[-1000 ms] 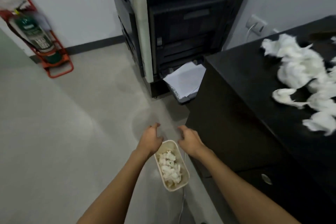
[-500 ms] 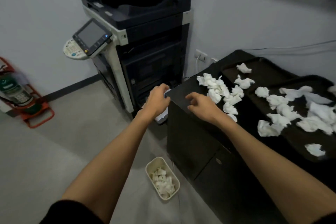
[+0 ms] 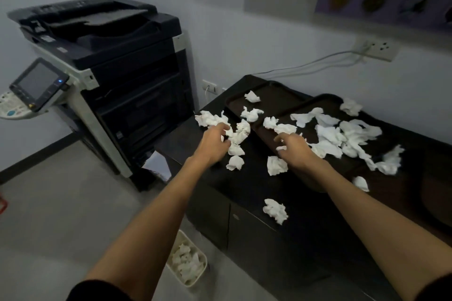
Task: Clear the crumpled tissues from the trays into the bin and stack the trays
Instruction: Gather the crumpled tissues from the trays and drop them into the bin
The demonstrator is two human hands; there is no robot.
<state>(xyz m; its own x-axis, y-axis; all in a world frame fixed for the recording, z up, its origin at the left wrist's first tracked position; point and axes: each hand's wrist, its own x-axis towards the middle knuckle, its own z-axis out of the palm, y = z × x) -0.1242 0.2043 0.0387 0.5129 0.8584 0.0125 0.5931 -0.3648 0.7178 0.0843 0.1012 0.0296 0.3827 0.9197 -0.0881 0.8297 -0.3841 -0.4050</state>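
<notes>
Looking down at a black cabinet [image 3: 244, 190] with crumpled tissues all over the top, both hands out over the mess. The left hand [image 3: 212, 145] is on the clump of tissues [image 3: 241, 129] lying on the bare cabinet top just left of the trays. Its fingers are hooked down into the clump and touching it, but honestly I can't tell if it's got a real grip on anything. The right hand [image 3: 297, 151] is over the near corner of the front tray [image 3: 322, 99], fingers loosely bent and spread, not closed, with the tips on a small scrap. One loose wad [image 3: 276, 165] sits between the two wrists and a second wad [image 3: 275, 210] lies near the cabinet's front edge. Most of the rest is heaped on the front tray just right of the right hand, and the back tray [image 3: 276, 102] has a couple. The bin [image 3: 205, 267] is on the floor under the left forearm, beside the cabinet, with tissues in it. Big copier [image 3: 110, 68] stands off to the left.
</notes>
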